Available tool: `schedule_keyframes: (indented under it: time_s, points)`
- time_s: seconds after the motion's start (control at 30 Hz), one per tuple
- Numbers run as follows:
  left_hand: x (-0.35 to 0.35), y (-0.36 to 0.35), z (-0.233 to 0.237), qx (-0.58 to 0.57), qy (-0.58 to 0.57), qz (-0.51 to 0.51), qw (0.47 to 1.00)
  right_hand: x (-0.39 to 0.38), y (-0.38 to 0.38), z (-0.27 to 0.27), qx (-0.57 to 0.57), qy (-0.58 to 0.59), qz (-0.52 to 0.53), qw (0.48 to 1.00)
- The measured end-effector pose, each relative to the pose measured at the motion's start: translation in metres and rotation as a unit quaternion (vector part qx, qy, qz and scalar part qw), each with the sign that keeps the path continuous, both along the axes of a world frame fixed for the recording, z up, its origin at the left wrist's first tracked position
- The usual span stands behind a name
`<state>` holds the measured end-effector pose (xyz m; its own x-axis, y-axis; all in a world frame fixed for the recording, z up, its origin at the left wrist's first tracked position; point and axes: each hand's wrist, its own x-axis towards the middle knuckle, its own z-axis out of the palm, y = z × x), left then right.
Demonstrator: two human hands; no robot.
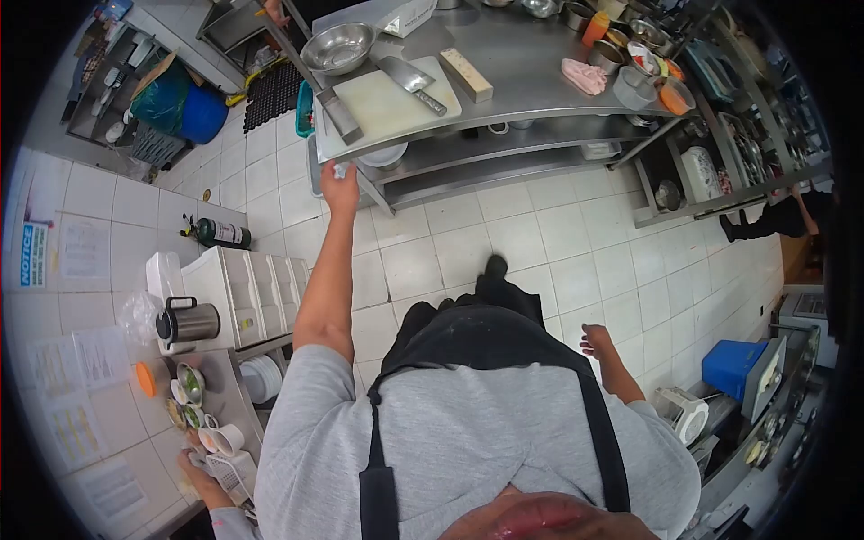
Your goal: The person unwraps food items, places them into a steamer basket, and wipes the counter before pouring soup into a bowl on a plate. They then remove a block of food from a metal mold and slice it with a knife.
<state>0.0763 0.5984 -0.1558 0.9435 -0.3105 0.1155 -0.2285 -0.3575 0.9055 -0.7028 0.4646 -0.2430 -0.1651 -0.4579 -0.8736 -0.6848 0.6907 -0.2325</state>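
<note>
The left hand (339,191) has its fingers closed on a white item (339,170), too small to name, by the near left corner of the bench (522,58), near the cutting board (396,112); the right hand (598,343) hangs apart, fingers loosely open.

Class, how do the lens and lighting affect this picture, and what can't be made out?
Head view: wide-angle distortion bows the front edge of the table, and black fills the corners; head view: bright highlights sit on the bowl; head view: small print on the wall papers is unreadable.
</note>
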Motion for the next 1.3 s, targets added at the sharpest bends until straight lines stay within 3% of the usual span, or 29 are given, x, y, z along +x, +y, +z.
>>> schedule_keyframes:
  time_s: [0.07,0.1,0.13,0.17,0.2,0.27,0.3,0.33,0.4,0.5,0.57,0.63,0.8,0.87,0.9,0.97,1.0,1.03,1.07,1.1,1.17,1.23,1.3]
  points:
    - [0.023,-0.038,0.015,0.064,-0.115,0.047,0.990,0.048,-0.030,-0.025,-0.028,-0.067,0.076,0.994]
    - [0.027,-0.049,0.024,0.078,-0.116,0.050,0.989,0.075,-0.055,-0.057,-0.162,-0.050,0.243,0.955]
    - [0.029,-0.061,0.033,0.118,-0.106,0.060,0.986,0.104,-0.083,-0.088,-0.288,-0.036,0.396,0.871]
    - [0.034,-0.077,0.040,0.153,-0.098,0.068,0.981,0.171,-0.104,-0.045,-0.333,-0.044,0.398,0.854]
    - [0.036,-0.086,0.046,0.199,-0.093,0.065,0.973,0.239,-0.123,0.008,-0.341,-0.120,0.325,0.874]
    - [0.038,-0.100,0.049,0.225,-0.100,0.070,0.967,0.349,-0.174,0.064,-0.430,-0.230,0.304,0.818]
    - [0.043,-0.106,0.053,0.251,-0.101,0.079,0.959,0.397,-0.201,0.085,-0.501,-0.211,0.354,0.761]
    - [0.044,-0.106,0.054,0.265,-0.100,0.073,0.956,0.443,-0.220,0.125,-0.479,-0.208,0.355,0.776]
    - [0.050,-0.110,0.059,0.251,-0.081,0.079,0.961,0.524,-0.259,0.150,-0.548,-0.236,0.339,0.727]
    - [0.075,-0.099,0.040,0.239,-0.051,0.077,0.967,0.603,-0.298,0.172,-0.510,-0.211,0.364,0.750]
    - [0.083,-0.090,0.032,0.234,-0.073,0.081,0.966,0.630,-0.316,0.164,-0.482,-0.126,0.430,0.753]
    - [0.086,-0.087,0.032,0.142,0.000,0.038,0.989,0.638,-0.329,0.154,-0.464,-0.101,0.443,0.760]
    - [0.088,-0.080,0.037,0.129,0.033,-0.026,0.991,0.649,-0.340,0.129,-0.490,-0.042,0.428,0.758]
    - [0.084,-0.082,0.044,0.218,-0.087,0.007,0.972,0.656,-0.343,0.143,-0.442,-0.059,0.397,0.802]
    - [0.082,-0.085,0.055,0.207,-0.086,0.006,0.975,0.659,-0.352,0.143,-0.451,-0.052,0.397,0.798]
    - [0.079,-0.092,0.076,0.159,-0.116,-0.029,0.980,0.656,-0.368,0.127,-0.236,-0.214,0.266,0.910]
    - [0.078,-0.097,0.078,0.132,-0.161,-0.048,0.977,0.652,-0.366,0.124,-0.243,-0.212,0.262,0.910]
    - [0.076,-0.107,0.088,0.125,-0.162,-0.052,0.977,0.647,-0.360,0.124,-0.120,-0.338,0.135,0.923]
    - [0.075,-0.120,0.097,0.079,-0.054,-0.095,0.991,0.643,-0.353,0.123,0.009,-0.451,0.004,0.892]
    - [0.073,-0.133,0.104,0.033,0.054,-0.137,0.989,0.640,-0.339,0.127,0.005,-0.451,0.004,0.892]
    - [0.085,-0.172,0.104,-0.065,0.140,-0.224,0.962,0.641,-0.295,0.138,-0.019,-0.494,-0.018,0.869]
    - [0.094,-0.226,0.120,-0.142,0.188,-0.244,0.941,0.658,-0.255,0.168,0.007,-0.521,-0.010,0.853]
    - [0.104,-0.268,0.158,-0.186,0.306,-0.204,0.911,0.678,-0.219,0.179,-0.072,-0.587,0.030,0.806]
